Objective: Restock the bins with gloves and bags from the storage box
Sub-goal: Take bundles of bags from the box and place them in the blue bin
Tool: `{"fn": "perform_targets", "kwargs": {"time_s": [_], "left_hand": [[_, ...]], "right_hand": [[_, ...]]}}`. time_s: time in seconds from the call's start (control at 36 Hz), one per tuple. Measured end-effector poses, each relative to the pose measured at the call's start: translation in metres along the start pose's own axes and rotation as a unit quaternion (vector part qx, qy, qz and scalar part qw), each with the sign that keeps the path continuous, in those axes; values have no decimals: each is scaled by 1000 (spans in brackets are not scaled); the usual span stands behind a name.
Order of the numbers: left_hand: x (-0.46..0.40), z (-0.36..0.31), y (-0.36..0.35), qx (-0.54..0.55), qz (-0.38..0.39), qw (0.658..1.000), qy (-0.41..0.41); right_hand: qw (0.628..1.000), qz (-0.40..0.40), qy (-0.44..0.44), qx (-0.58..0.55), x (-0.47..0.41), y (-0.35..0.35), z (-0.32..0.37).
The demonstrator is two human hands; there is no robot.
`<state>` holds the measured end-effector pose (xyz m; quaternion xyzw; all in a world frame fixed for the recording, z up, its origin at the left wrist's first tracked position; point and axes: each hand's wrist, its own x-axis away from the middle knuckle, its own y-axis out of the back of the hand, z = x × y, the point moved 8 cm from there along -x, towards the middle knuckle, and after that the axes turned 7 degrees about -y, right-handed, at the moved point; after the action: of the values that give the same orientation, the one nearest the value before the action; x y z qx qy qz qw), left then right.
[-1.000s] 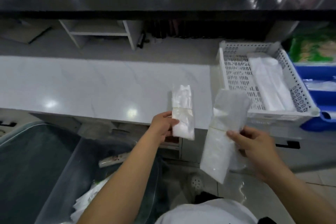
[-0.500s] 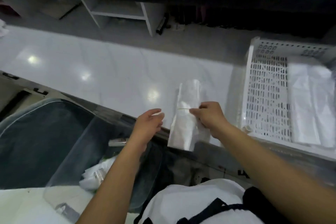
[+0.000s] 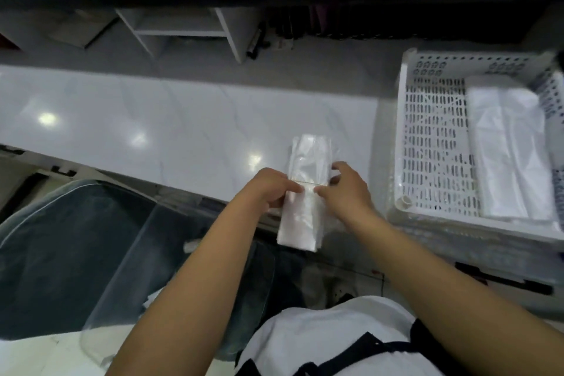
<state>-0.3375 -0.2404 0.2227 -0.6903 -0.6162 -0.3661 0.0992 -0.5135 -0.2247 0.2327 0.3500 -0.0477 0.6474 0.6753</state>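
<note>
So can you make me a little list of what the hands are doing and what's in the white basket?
left hand: pinches the rubber band on the bag bundle
right hand: pinches the same bundle from the other side
bag bundle: held over the counter edge
white basket: on the right, holds a folded white plastic stack
clear storage box: lower left

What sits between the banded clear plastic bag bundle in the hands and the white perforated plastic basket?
Head view: only bare white marble countertop lies between the banded clear plastic bag bundle and the white perforated plastic basket; the right hand overlaps the nearer part.
</note>
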Motion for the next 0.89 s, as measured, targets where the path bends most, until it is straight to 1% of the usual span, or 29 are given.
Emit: {"fn": "perform_targets", "kwargs": {"time_s": [0.06, 0.17, 0.31, 0.39, 0.44, 0.5, 0.64, 0.72, 0.78, 0.83, 0.89], "left_hand": [[1, 0, -4, 12, 25, 1000, 0], [12, 4, -6, 60, 74, 995, -29], [50, 10, -1, 123, 111, 983, -82], [84, 13, -12, 164, 171, 964, -122], [109, 14, -23, 173, 215, 950, -147], [130, 14, -36, 175, 245, 939, -169], [169, 21, -72, 170, 329, 904, -212], [190, 22, -97, 149, 382, 883, -230], [202, 19, -114, 147, 403, 873, -232], [213, 10, -131, 153, 420, 865, -228], [224, -1, -148, 157, 435, 857, -229]], "right_hand": [[998, 1, -24, -53, 0, 1, -5], [984, 28, -71, -161, 8, -5, -18], [952, 40, -74, -293, 59, 3, -31], [935, 67, -67, -341, 101, 11, -40], [923, 97, -49, -369, 127, 15, -43], [915, 101, -34, -389, 153, 22, -47], [928, -14, -7, -372, 217, 54, -61], [928, -91, -1, -361, 252, 74, -70], [927, -142, -4, -348, 271, 89, -76], [927, -169, 3, -335, 286, 106, -77], [930, -167, 13, -327, 297, 123, -79]]}}
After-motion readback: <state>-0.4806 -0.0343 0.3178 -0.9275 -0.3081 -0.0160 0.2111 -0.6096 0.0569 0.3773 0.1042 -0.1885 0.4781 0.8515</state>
